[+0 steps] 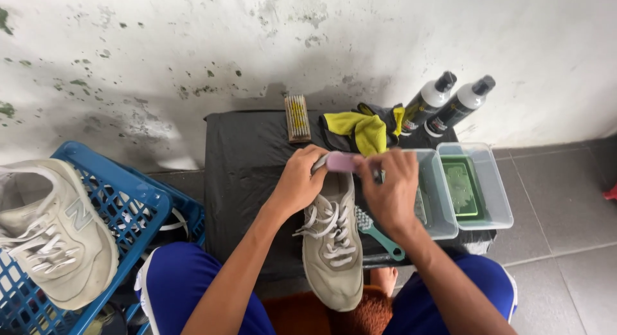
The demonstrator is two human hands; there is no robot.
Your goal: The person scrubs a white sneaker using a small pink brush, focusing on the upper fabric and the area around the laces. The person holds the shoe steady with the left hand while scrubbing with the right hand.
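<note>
A beige sneaker [333, 245] with white laces lies on a black-covered low table [247, 155], toe pointing away from me. My left hand [299, 179] grips the toe end of the sneaker. My right hand [389, 187] holds a small pink block [340, 161] against the sneaker's toe. A teal-handled brush [379, 232] lies on the table just right of the sneaker, partly under my right wrist.
Two clear plastic tubs [498, 200] with greenish liquid stand at the table's right. Behind them are two white bottles with black caps [450, 103], a yellow and black cloth [363, 130] and a wooden brush [297, 118]. A second beige sneaker [54, 235] rests on a blue crate [138, 197] at left.
</note>
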